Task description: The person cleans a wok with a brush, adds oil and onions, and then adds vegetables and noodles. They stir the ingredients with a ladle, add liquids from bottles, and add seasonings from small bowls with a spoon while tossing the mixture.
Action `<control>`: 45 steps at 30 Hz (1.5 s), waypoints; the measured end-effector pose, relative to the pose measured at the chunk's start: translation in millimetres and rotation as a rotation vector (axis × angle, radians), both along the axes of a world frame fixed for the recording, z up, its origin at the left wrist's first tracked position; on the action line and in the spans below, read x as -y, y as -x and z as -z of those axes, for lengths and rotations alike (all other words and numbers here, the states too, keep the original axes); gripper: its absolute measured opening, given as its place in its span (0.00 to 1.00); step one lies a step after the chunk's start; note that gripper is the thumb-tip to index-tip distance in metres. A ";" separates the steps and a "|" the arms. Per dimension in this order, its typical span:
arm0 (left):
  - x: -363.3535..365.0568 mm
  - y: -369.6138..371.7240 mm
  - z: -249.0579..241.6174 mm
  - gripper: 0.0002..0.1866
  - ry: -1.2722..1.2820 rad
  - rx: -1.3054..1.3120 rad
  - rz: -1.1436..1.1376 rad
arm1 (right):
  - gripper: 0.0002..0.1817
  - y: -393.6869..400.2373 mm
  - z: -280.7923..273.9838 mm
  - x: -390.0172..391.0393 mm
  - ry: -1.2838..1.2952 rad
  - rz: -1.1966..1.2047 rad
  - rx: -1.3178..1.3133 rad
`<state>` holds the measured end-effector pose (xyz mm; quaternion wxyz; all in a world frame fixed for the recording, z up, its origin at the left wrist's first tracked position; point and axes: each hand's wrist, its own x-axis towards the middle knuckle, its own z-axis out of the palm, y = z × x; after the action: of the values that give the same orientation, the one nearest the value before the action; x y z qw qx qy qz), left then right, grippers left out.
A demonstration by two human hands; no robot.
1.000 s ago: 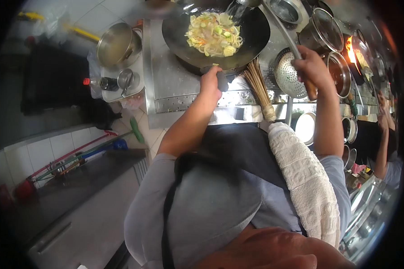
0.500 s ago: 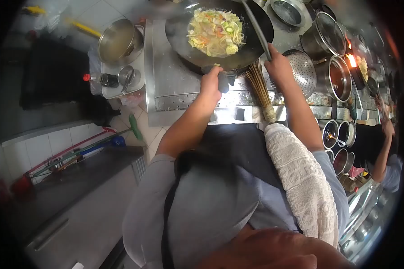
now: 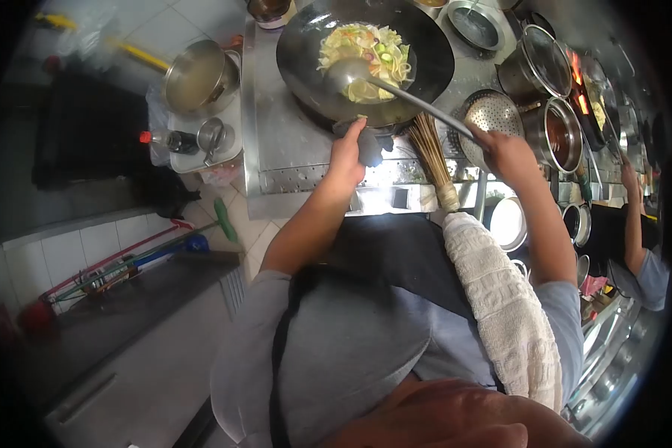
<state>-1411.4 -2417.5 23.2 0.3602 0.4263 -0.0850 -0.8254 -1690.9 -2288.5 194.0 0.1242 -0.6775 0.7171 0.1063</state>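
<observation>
A large dark wok (image 3: 295,63) holds shredded cabbage, noodles and bits of orange (image 3: 384,54) in its middle. My left hand (image 3: 345,158) is closed at the wok's near edge, with a dark grey cloth (image 3: 369,146) bunched between palm and metal. In my right hand (image 3: 511,155) is the long handle of a steel ladle (image 3: 418,101), gripped near its end. The ladle's bowl rests on or just above the near left side of the food. Below the wok, a bamboo brush (image 3: 431,153) stands between my two hands.
A perforated skimmer (image 3: 493,119) and steel pots (image 3: 562,134) stand to the right. Flames (image 3: 577,86) rise beside another person's arm (image 3: 633,216). At left, a tray (image 3: 194,160) carries a bowl (image 3: 199,78), a red-capped bottle (image 3: 173,140) and a metal cup (image 3: 215,136).
My right hand has swung right and lower, bringing the ladle from near upright to a slant, its bowl now visible over the food. My left hand keeps its grip at the wok's edge.
</observation>
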 end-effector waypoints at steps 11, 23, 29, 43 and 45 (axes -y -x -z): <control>14.2 11.9 31.6 0.14 0.010 0.052 0.040 | 0.37 -23.4 36.8 -49.1 0.093 0.472 0.620; -5.5 3.7 -21.9 0.14 0.081 0.159 0.100 | 0.32 -36.7 61.8 16.6 0.178 0.340 0.401; -42.9 -79.9 -8.0 0.21 0.060 0.244 0.261 | 0.30 -27.0 59.9 -15.6 0.484 0.622 0.748; -141.6 -134.1 -0.8 0.21 0.331 0.614 0.260 | 0.24 106.1 19.9 103.9 0.635 0.710 0.668; -147.4 -133.9 2.0 0.21 0.399 0.659 0.259 | 0.25 87.5 37.9 86.6 0.656 0.708 0.771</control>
<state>-1277.5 -2270.2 21.2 0.2822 0.5757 -0.4074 -0.6504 -1778.4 -2375.1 156.1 0.1874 -0.3907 0.7974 -0.4200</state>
